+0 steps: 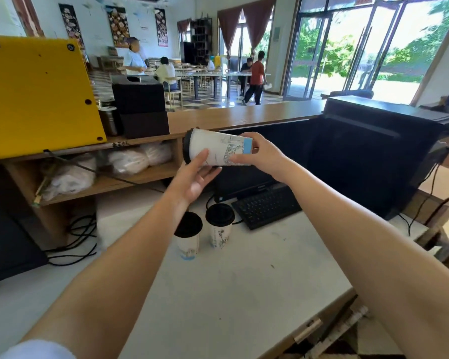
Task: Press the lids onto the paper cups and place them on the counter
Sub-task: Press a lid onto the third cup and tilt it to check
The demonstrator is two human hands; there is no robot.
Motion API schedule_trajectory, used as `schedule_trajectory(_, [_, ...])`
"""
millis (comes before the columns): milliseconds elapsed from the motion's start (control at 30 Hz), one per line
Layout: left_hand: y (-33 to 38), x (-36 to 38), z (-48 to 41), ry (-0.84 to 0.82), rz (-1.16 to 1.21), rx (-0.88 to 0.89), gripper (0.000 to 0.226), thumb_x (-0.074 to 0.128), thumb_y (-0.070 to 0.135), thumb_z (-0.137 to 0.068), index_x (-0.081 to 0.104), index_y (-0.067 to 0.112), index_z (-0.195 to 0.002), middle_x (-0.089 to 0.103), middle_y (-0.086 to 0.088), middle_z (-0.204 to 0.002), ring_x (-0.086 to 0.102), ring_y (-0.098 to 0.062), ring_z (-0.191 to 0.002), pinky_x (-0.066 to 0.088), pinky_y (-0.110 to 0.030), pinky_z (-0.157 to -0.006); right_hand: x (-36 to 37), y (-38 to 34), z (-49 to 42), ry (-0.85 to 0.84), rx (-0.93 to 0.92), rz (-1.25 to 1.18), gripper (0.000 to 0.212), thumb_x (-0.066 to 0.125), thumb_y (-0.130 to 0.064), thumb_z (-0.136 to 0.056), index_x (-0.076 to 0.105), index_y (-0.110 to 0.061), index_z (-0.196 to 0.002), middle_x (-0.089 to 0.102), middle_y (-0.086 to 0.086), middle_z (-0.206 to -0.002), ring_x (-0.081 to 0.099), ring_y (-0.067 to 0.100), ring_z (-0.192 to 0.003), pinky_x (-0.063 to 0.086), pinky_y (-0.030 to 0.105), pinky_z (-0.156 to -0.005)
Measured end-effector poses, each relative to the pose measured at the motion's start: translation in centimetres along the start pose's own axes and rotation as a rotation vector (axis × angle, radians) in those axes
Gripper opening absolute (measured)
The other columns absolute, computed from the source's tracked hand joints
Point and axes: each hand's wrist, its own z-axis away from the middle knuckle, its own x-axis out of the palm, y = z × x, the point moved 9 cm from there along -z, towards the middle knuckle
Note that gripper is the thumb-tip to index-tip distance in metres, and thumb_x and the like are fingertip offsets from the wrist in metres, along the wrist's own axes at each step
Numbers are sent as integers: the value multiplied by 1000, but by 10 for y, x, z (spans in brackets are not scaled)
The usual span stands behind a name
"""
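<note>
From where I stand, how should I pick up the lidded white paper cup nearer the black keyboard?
Probably grip the white paper cup around its sidewall just under the black plastic lid, coming from the right: it stands upright, and another lidded cup crowds its left side.

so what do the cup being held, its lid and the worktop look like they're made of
Held cup: likely paper, matte white with a printed line drawing and a blue band at the base.
Its lid: probably black plastic, smooth, with a moulded rim.
Worktop: a white or pale grey sheet, possibly laminate, dull and scuffed with small marks; the exact material cannot be told.
</note>
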Motion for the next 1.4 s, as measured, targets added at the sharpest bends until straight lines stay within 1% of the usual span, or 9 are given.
schedule_trajectory(200, [67,46,-9,-50,-490,212,31,67,2,-81,55,23,-101,64,2,-101,62,-15,-99,54,-36,-84,4,-11,-10,-113,-7,247,68,77,-30,-76,39,-10,-129,53,1,-113,54,14,-96,45,18,-70])
schedule_trajectory(300, [78,65,-12,-60,-609,251,51,75,1,-72,52,13,-116,63,-4,-112,64,-14,-98,57,-25,-70,13,-16,-17,-129,-7,221,69,79,-25,-74,40,-6,-128,57,4,-119,57,19,-105,51,25,-81])
schedule_trajectory(400, [88,72,-20,-18,-712,293,76,82,5,-66,43,12,-130,55,-3,-122,60,-19,-106,57,-30,-80,9,-26,-21,-89,-20,31,66,77,-20,-75,45,-8,-131,61,4,-121,60,19,-109,51,34,-92])
schedule_trajectory(500, [90,85,-29,-51,-833,284,93,87,14,-58,38,13,-137,52,-3,-129,58,-22,-112,52,-43,-93,-9,-40,-21,-1,-37,-128,66,76,-15,-77,42,-10,-133,59,-3,-113,58,8,-98,50,21,-78])
schedule_trajectory(633, [83,104,-40,-105,-804,278,74,83,7,-63,48,11,-128,58,-6,-122,59,-23,-111,53,-42,-91,-33,-40,-26,114,-28,-152,72,81,-16,-71,43,-10,-131,57,4,-123,57,17,-108,52,33,-89])
schedule_trajectory(800, [43,111,-48,-162,-787,178,37,77,7,-72,60,20,-102,65,-1,-105,61,-21,-105,54,-29,-82,-48,-12,-21,170,10,-155,69,80,-13,-71,43,-11,-130,56,6,-127,58,21,-110,52,34,-87])
schedule_trajectory(1067, [-52,71,-68,29,-827,59,80,83,30,-58,48,19,-130,59,-2,-125,54,-20,-117,47,-42,-99,-30,87,-19,78,109,-144,62,79,-9,-72,46,-15,-124,60,2,-118,59,12,-101,50,14,-65])
schedule_trajectory(1267, [-139,22,-66,253,-795,-85,83,82,20,-67,39,20,-138,53,-3,-135,47,-23,-127,41,-43,-106,4,188,-14,2,224,-127,70,78,-11,-71,45,-17,-133,58,6,-128,56,22,-118,49,43,-99])
schedule_trajectory(1400, [-186,-3,-56,340,-796,-128,77,76,16,-76,35,18,-141,50,-3,-136,47,-21,-127,43,-29,-96,26,240,-1,-56,274,-179,70,75,0,-72,44,-11,-134,56,10,-132,53,25,-122,45,39,-101])
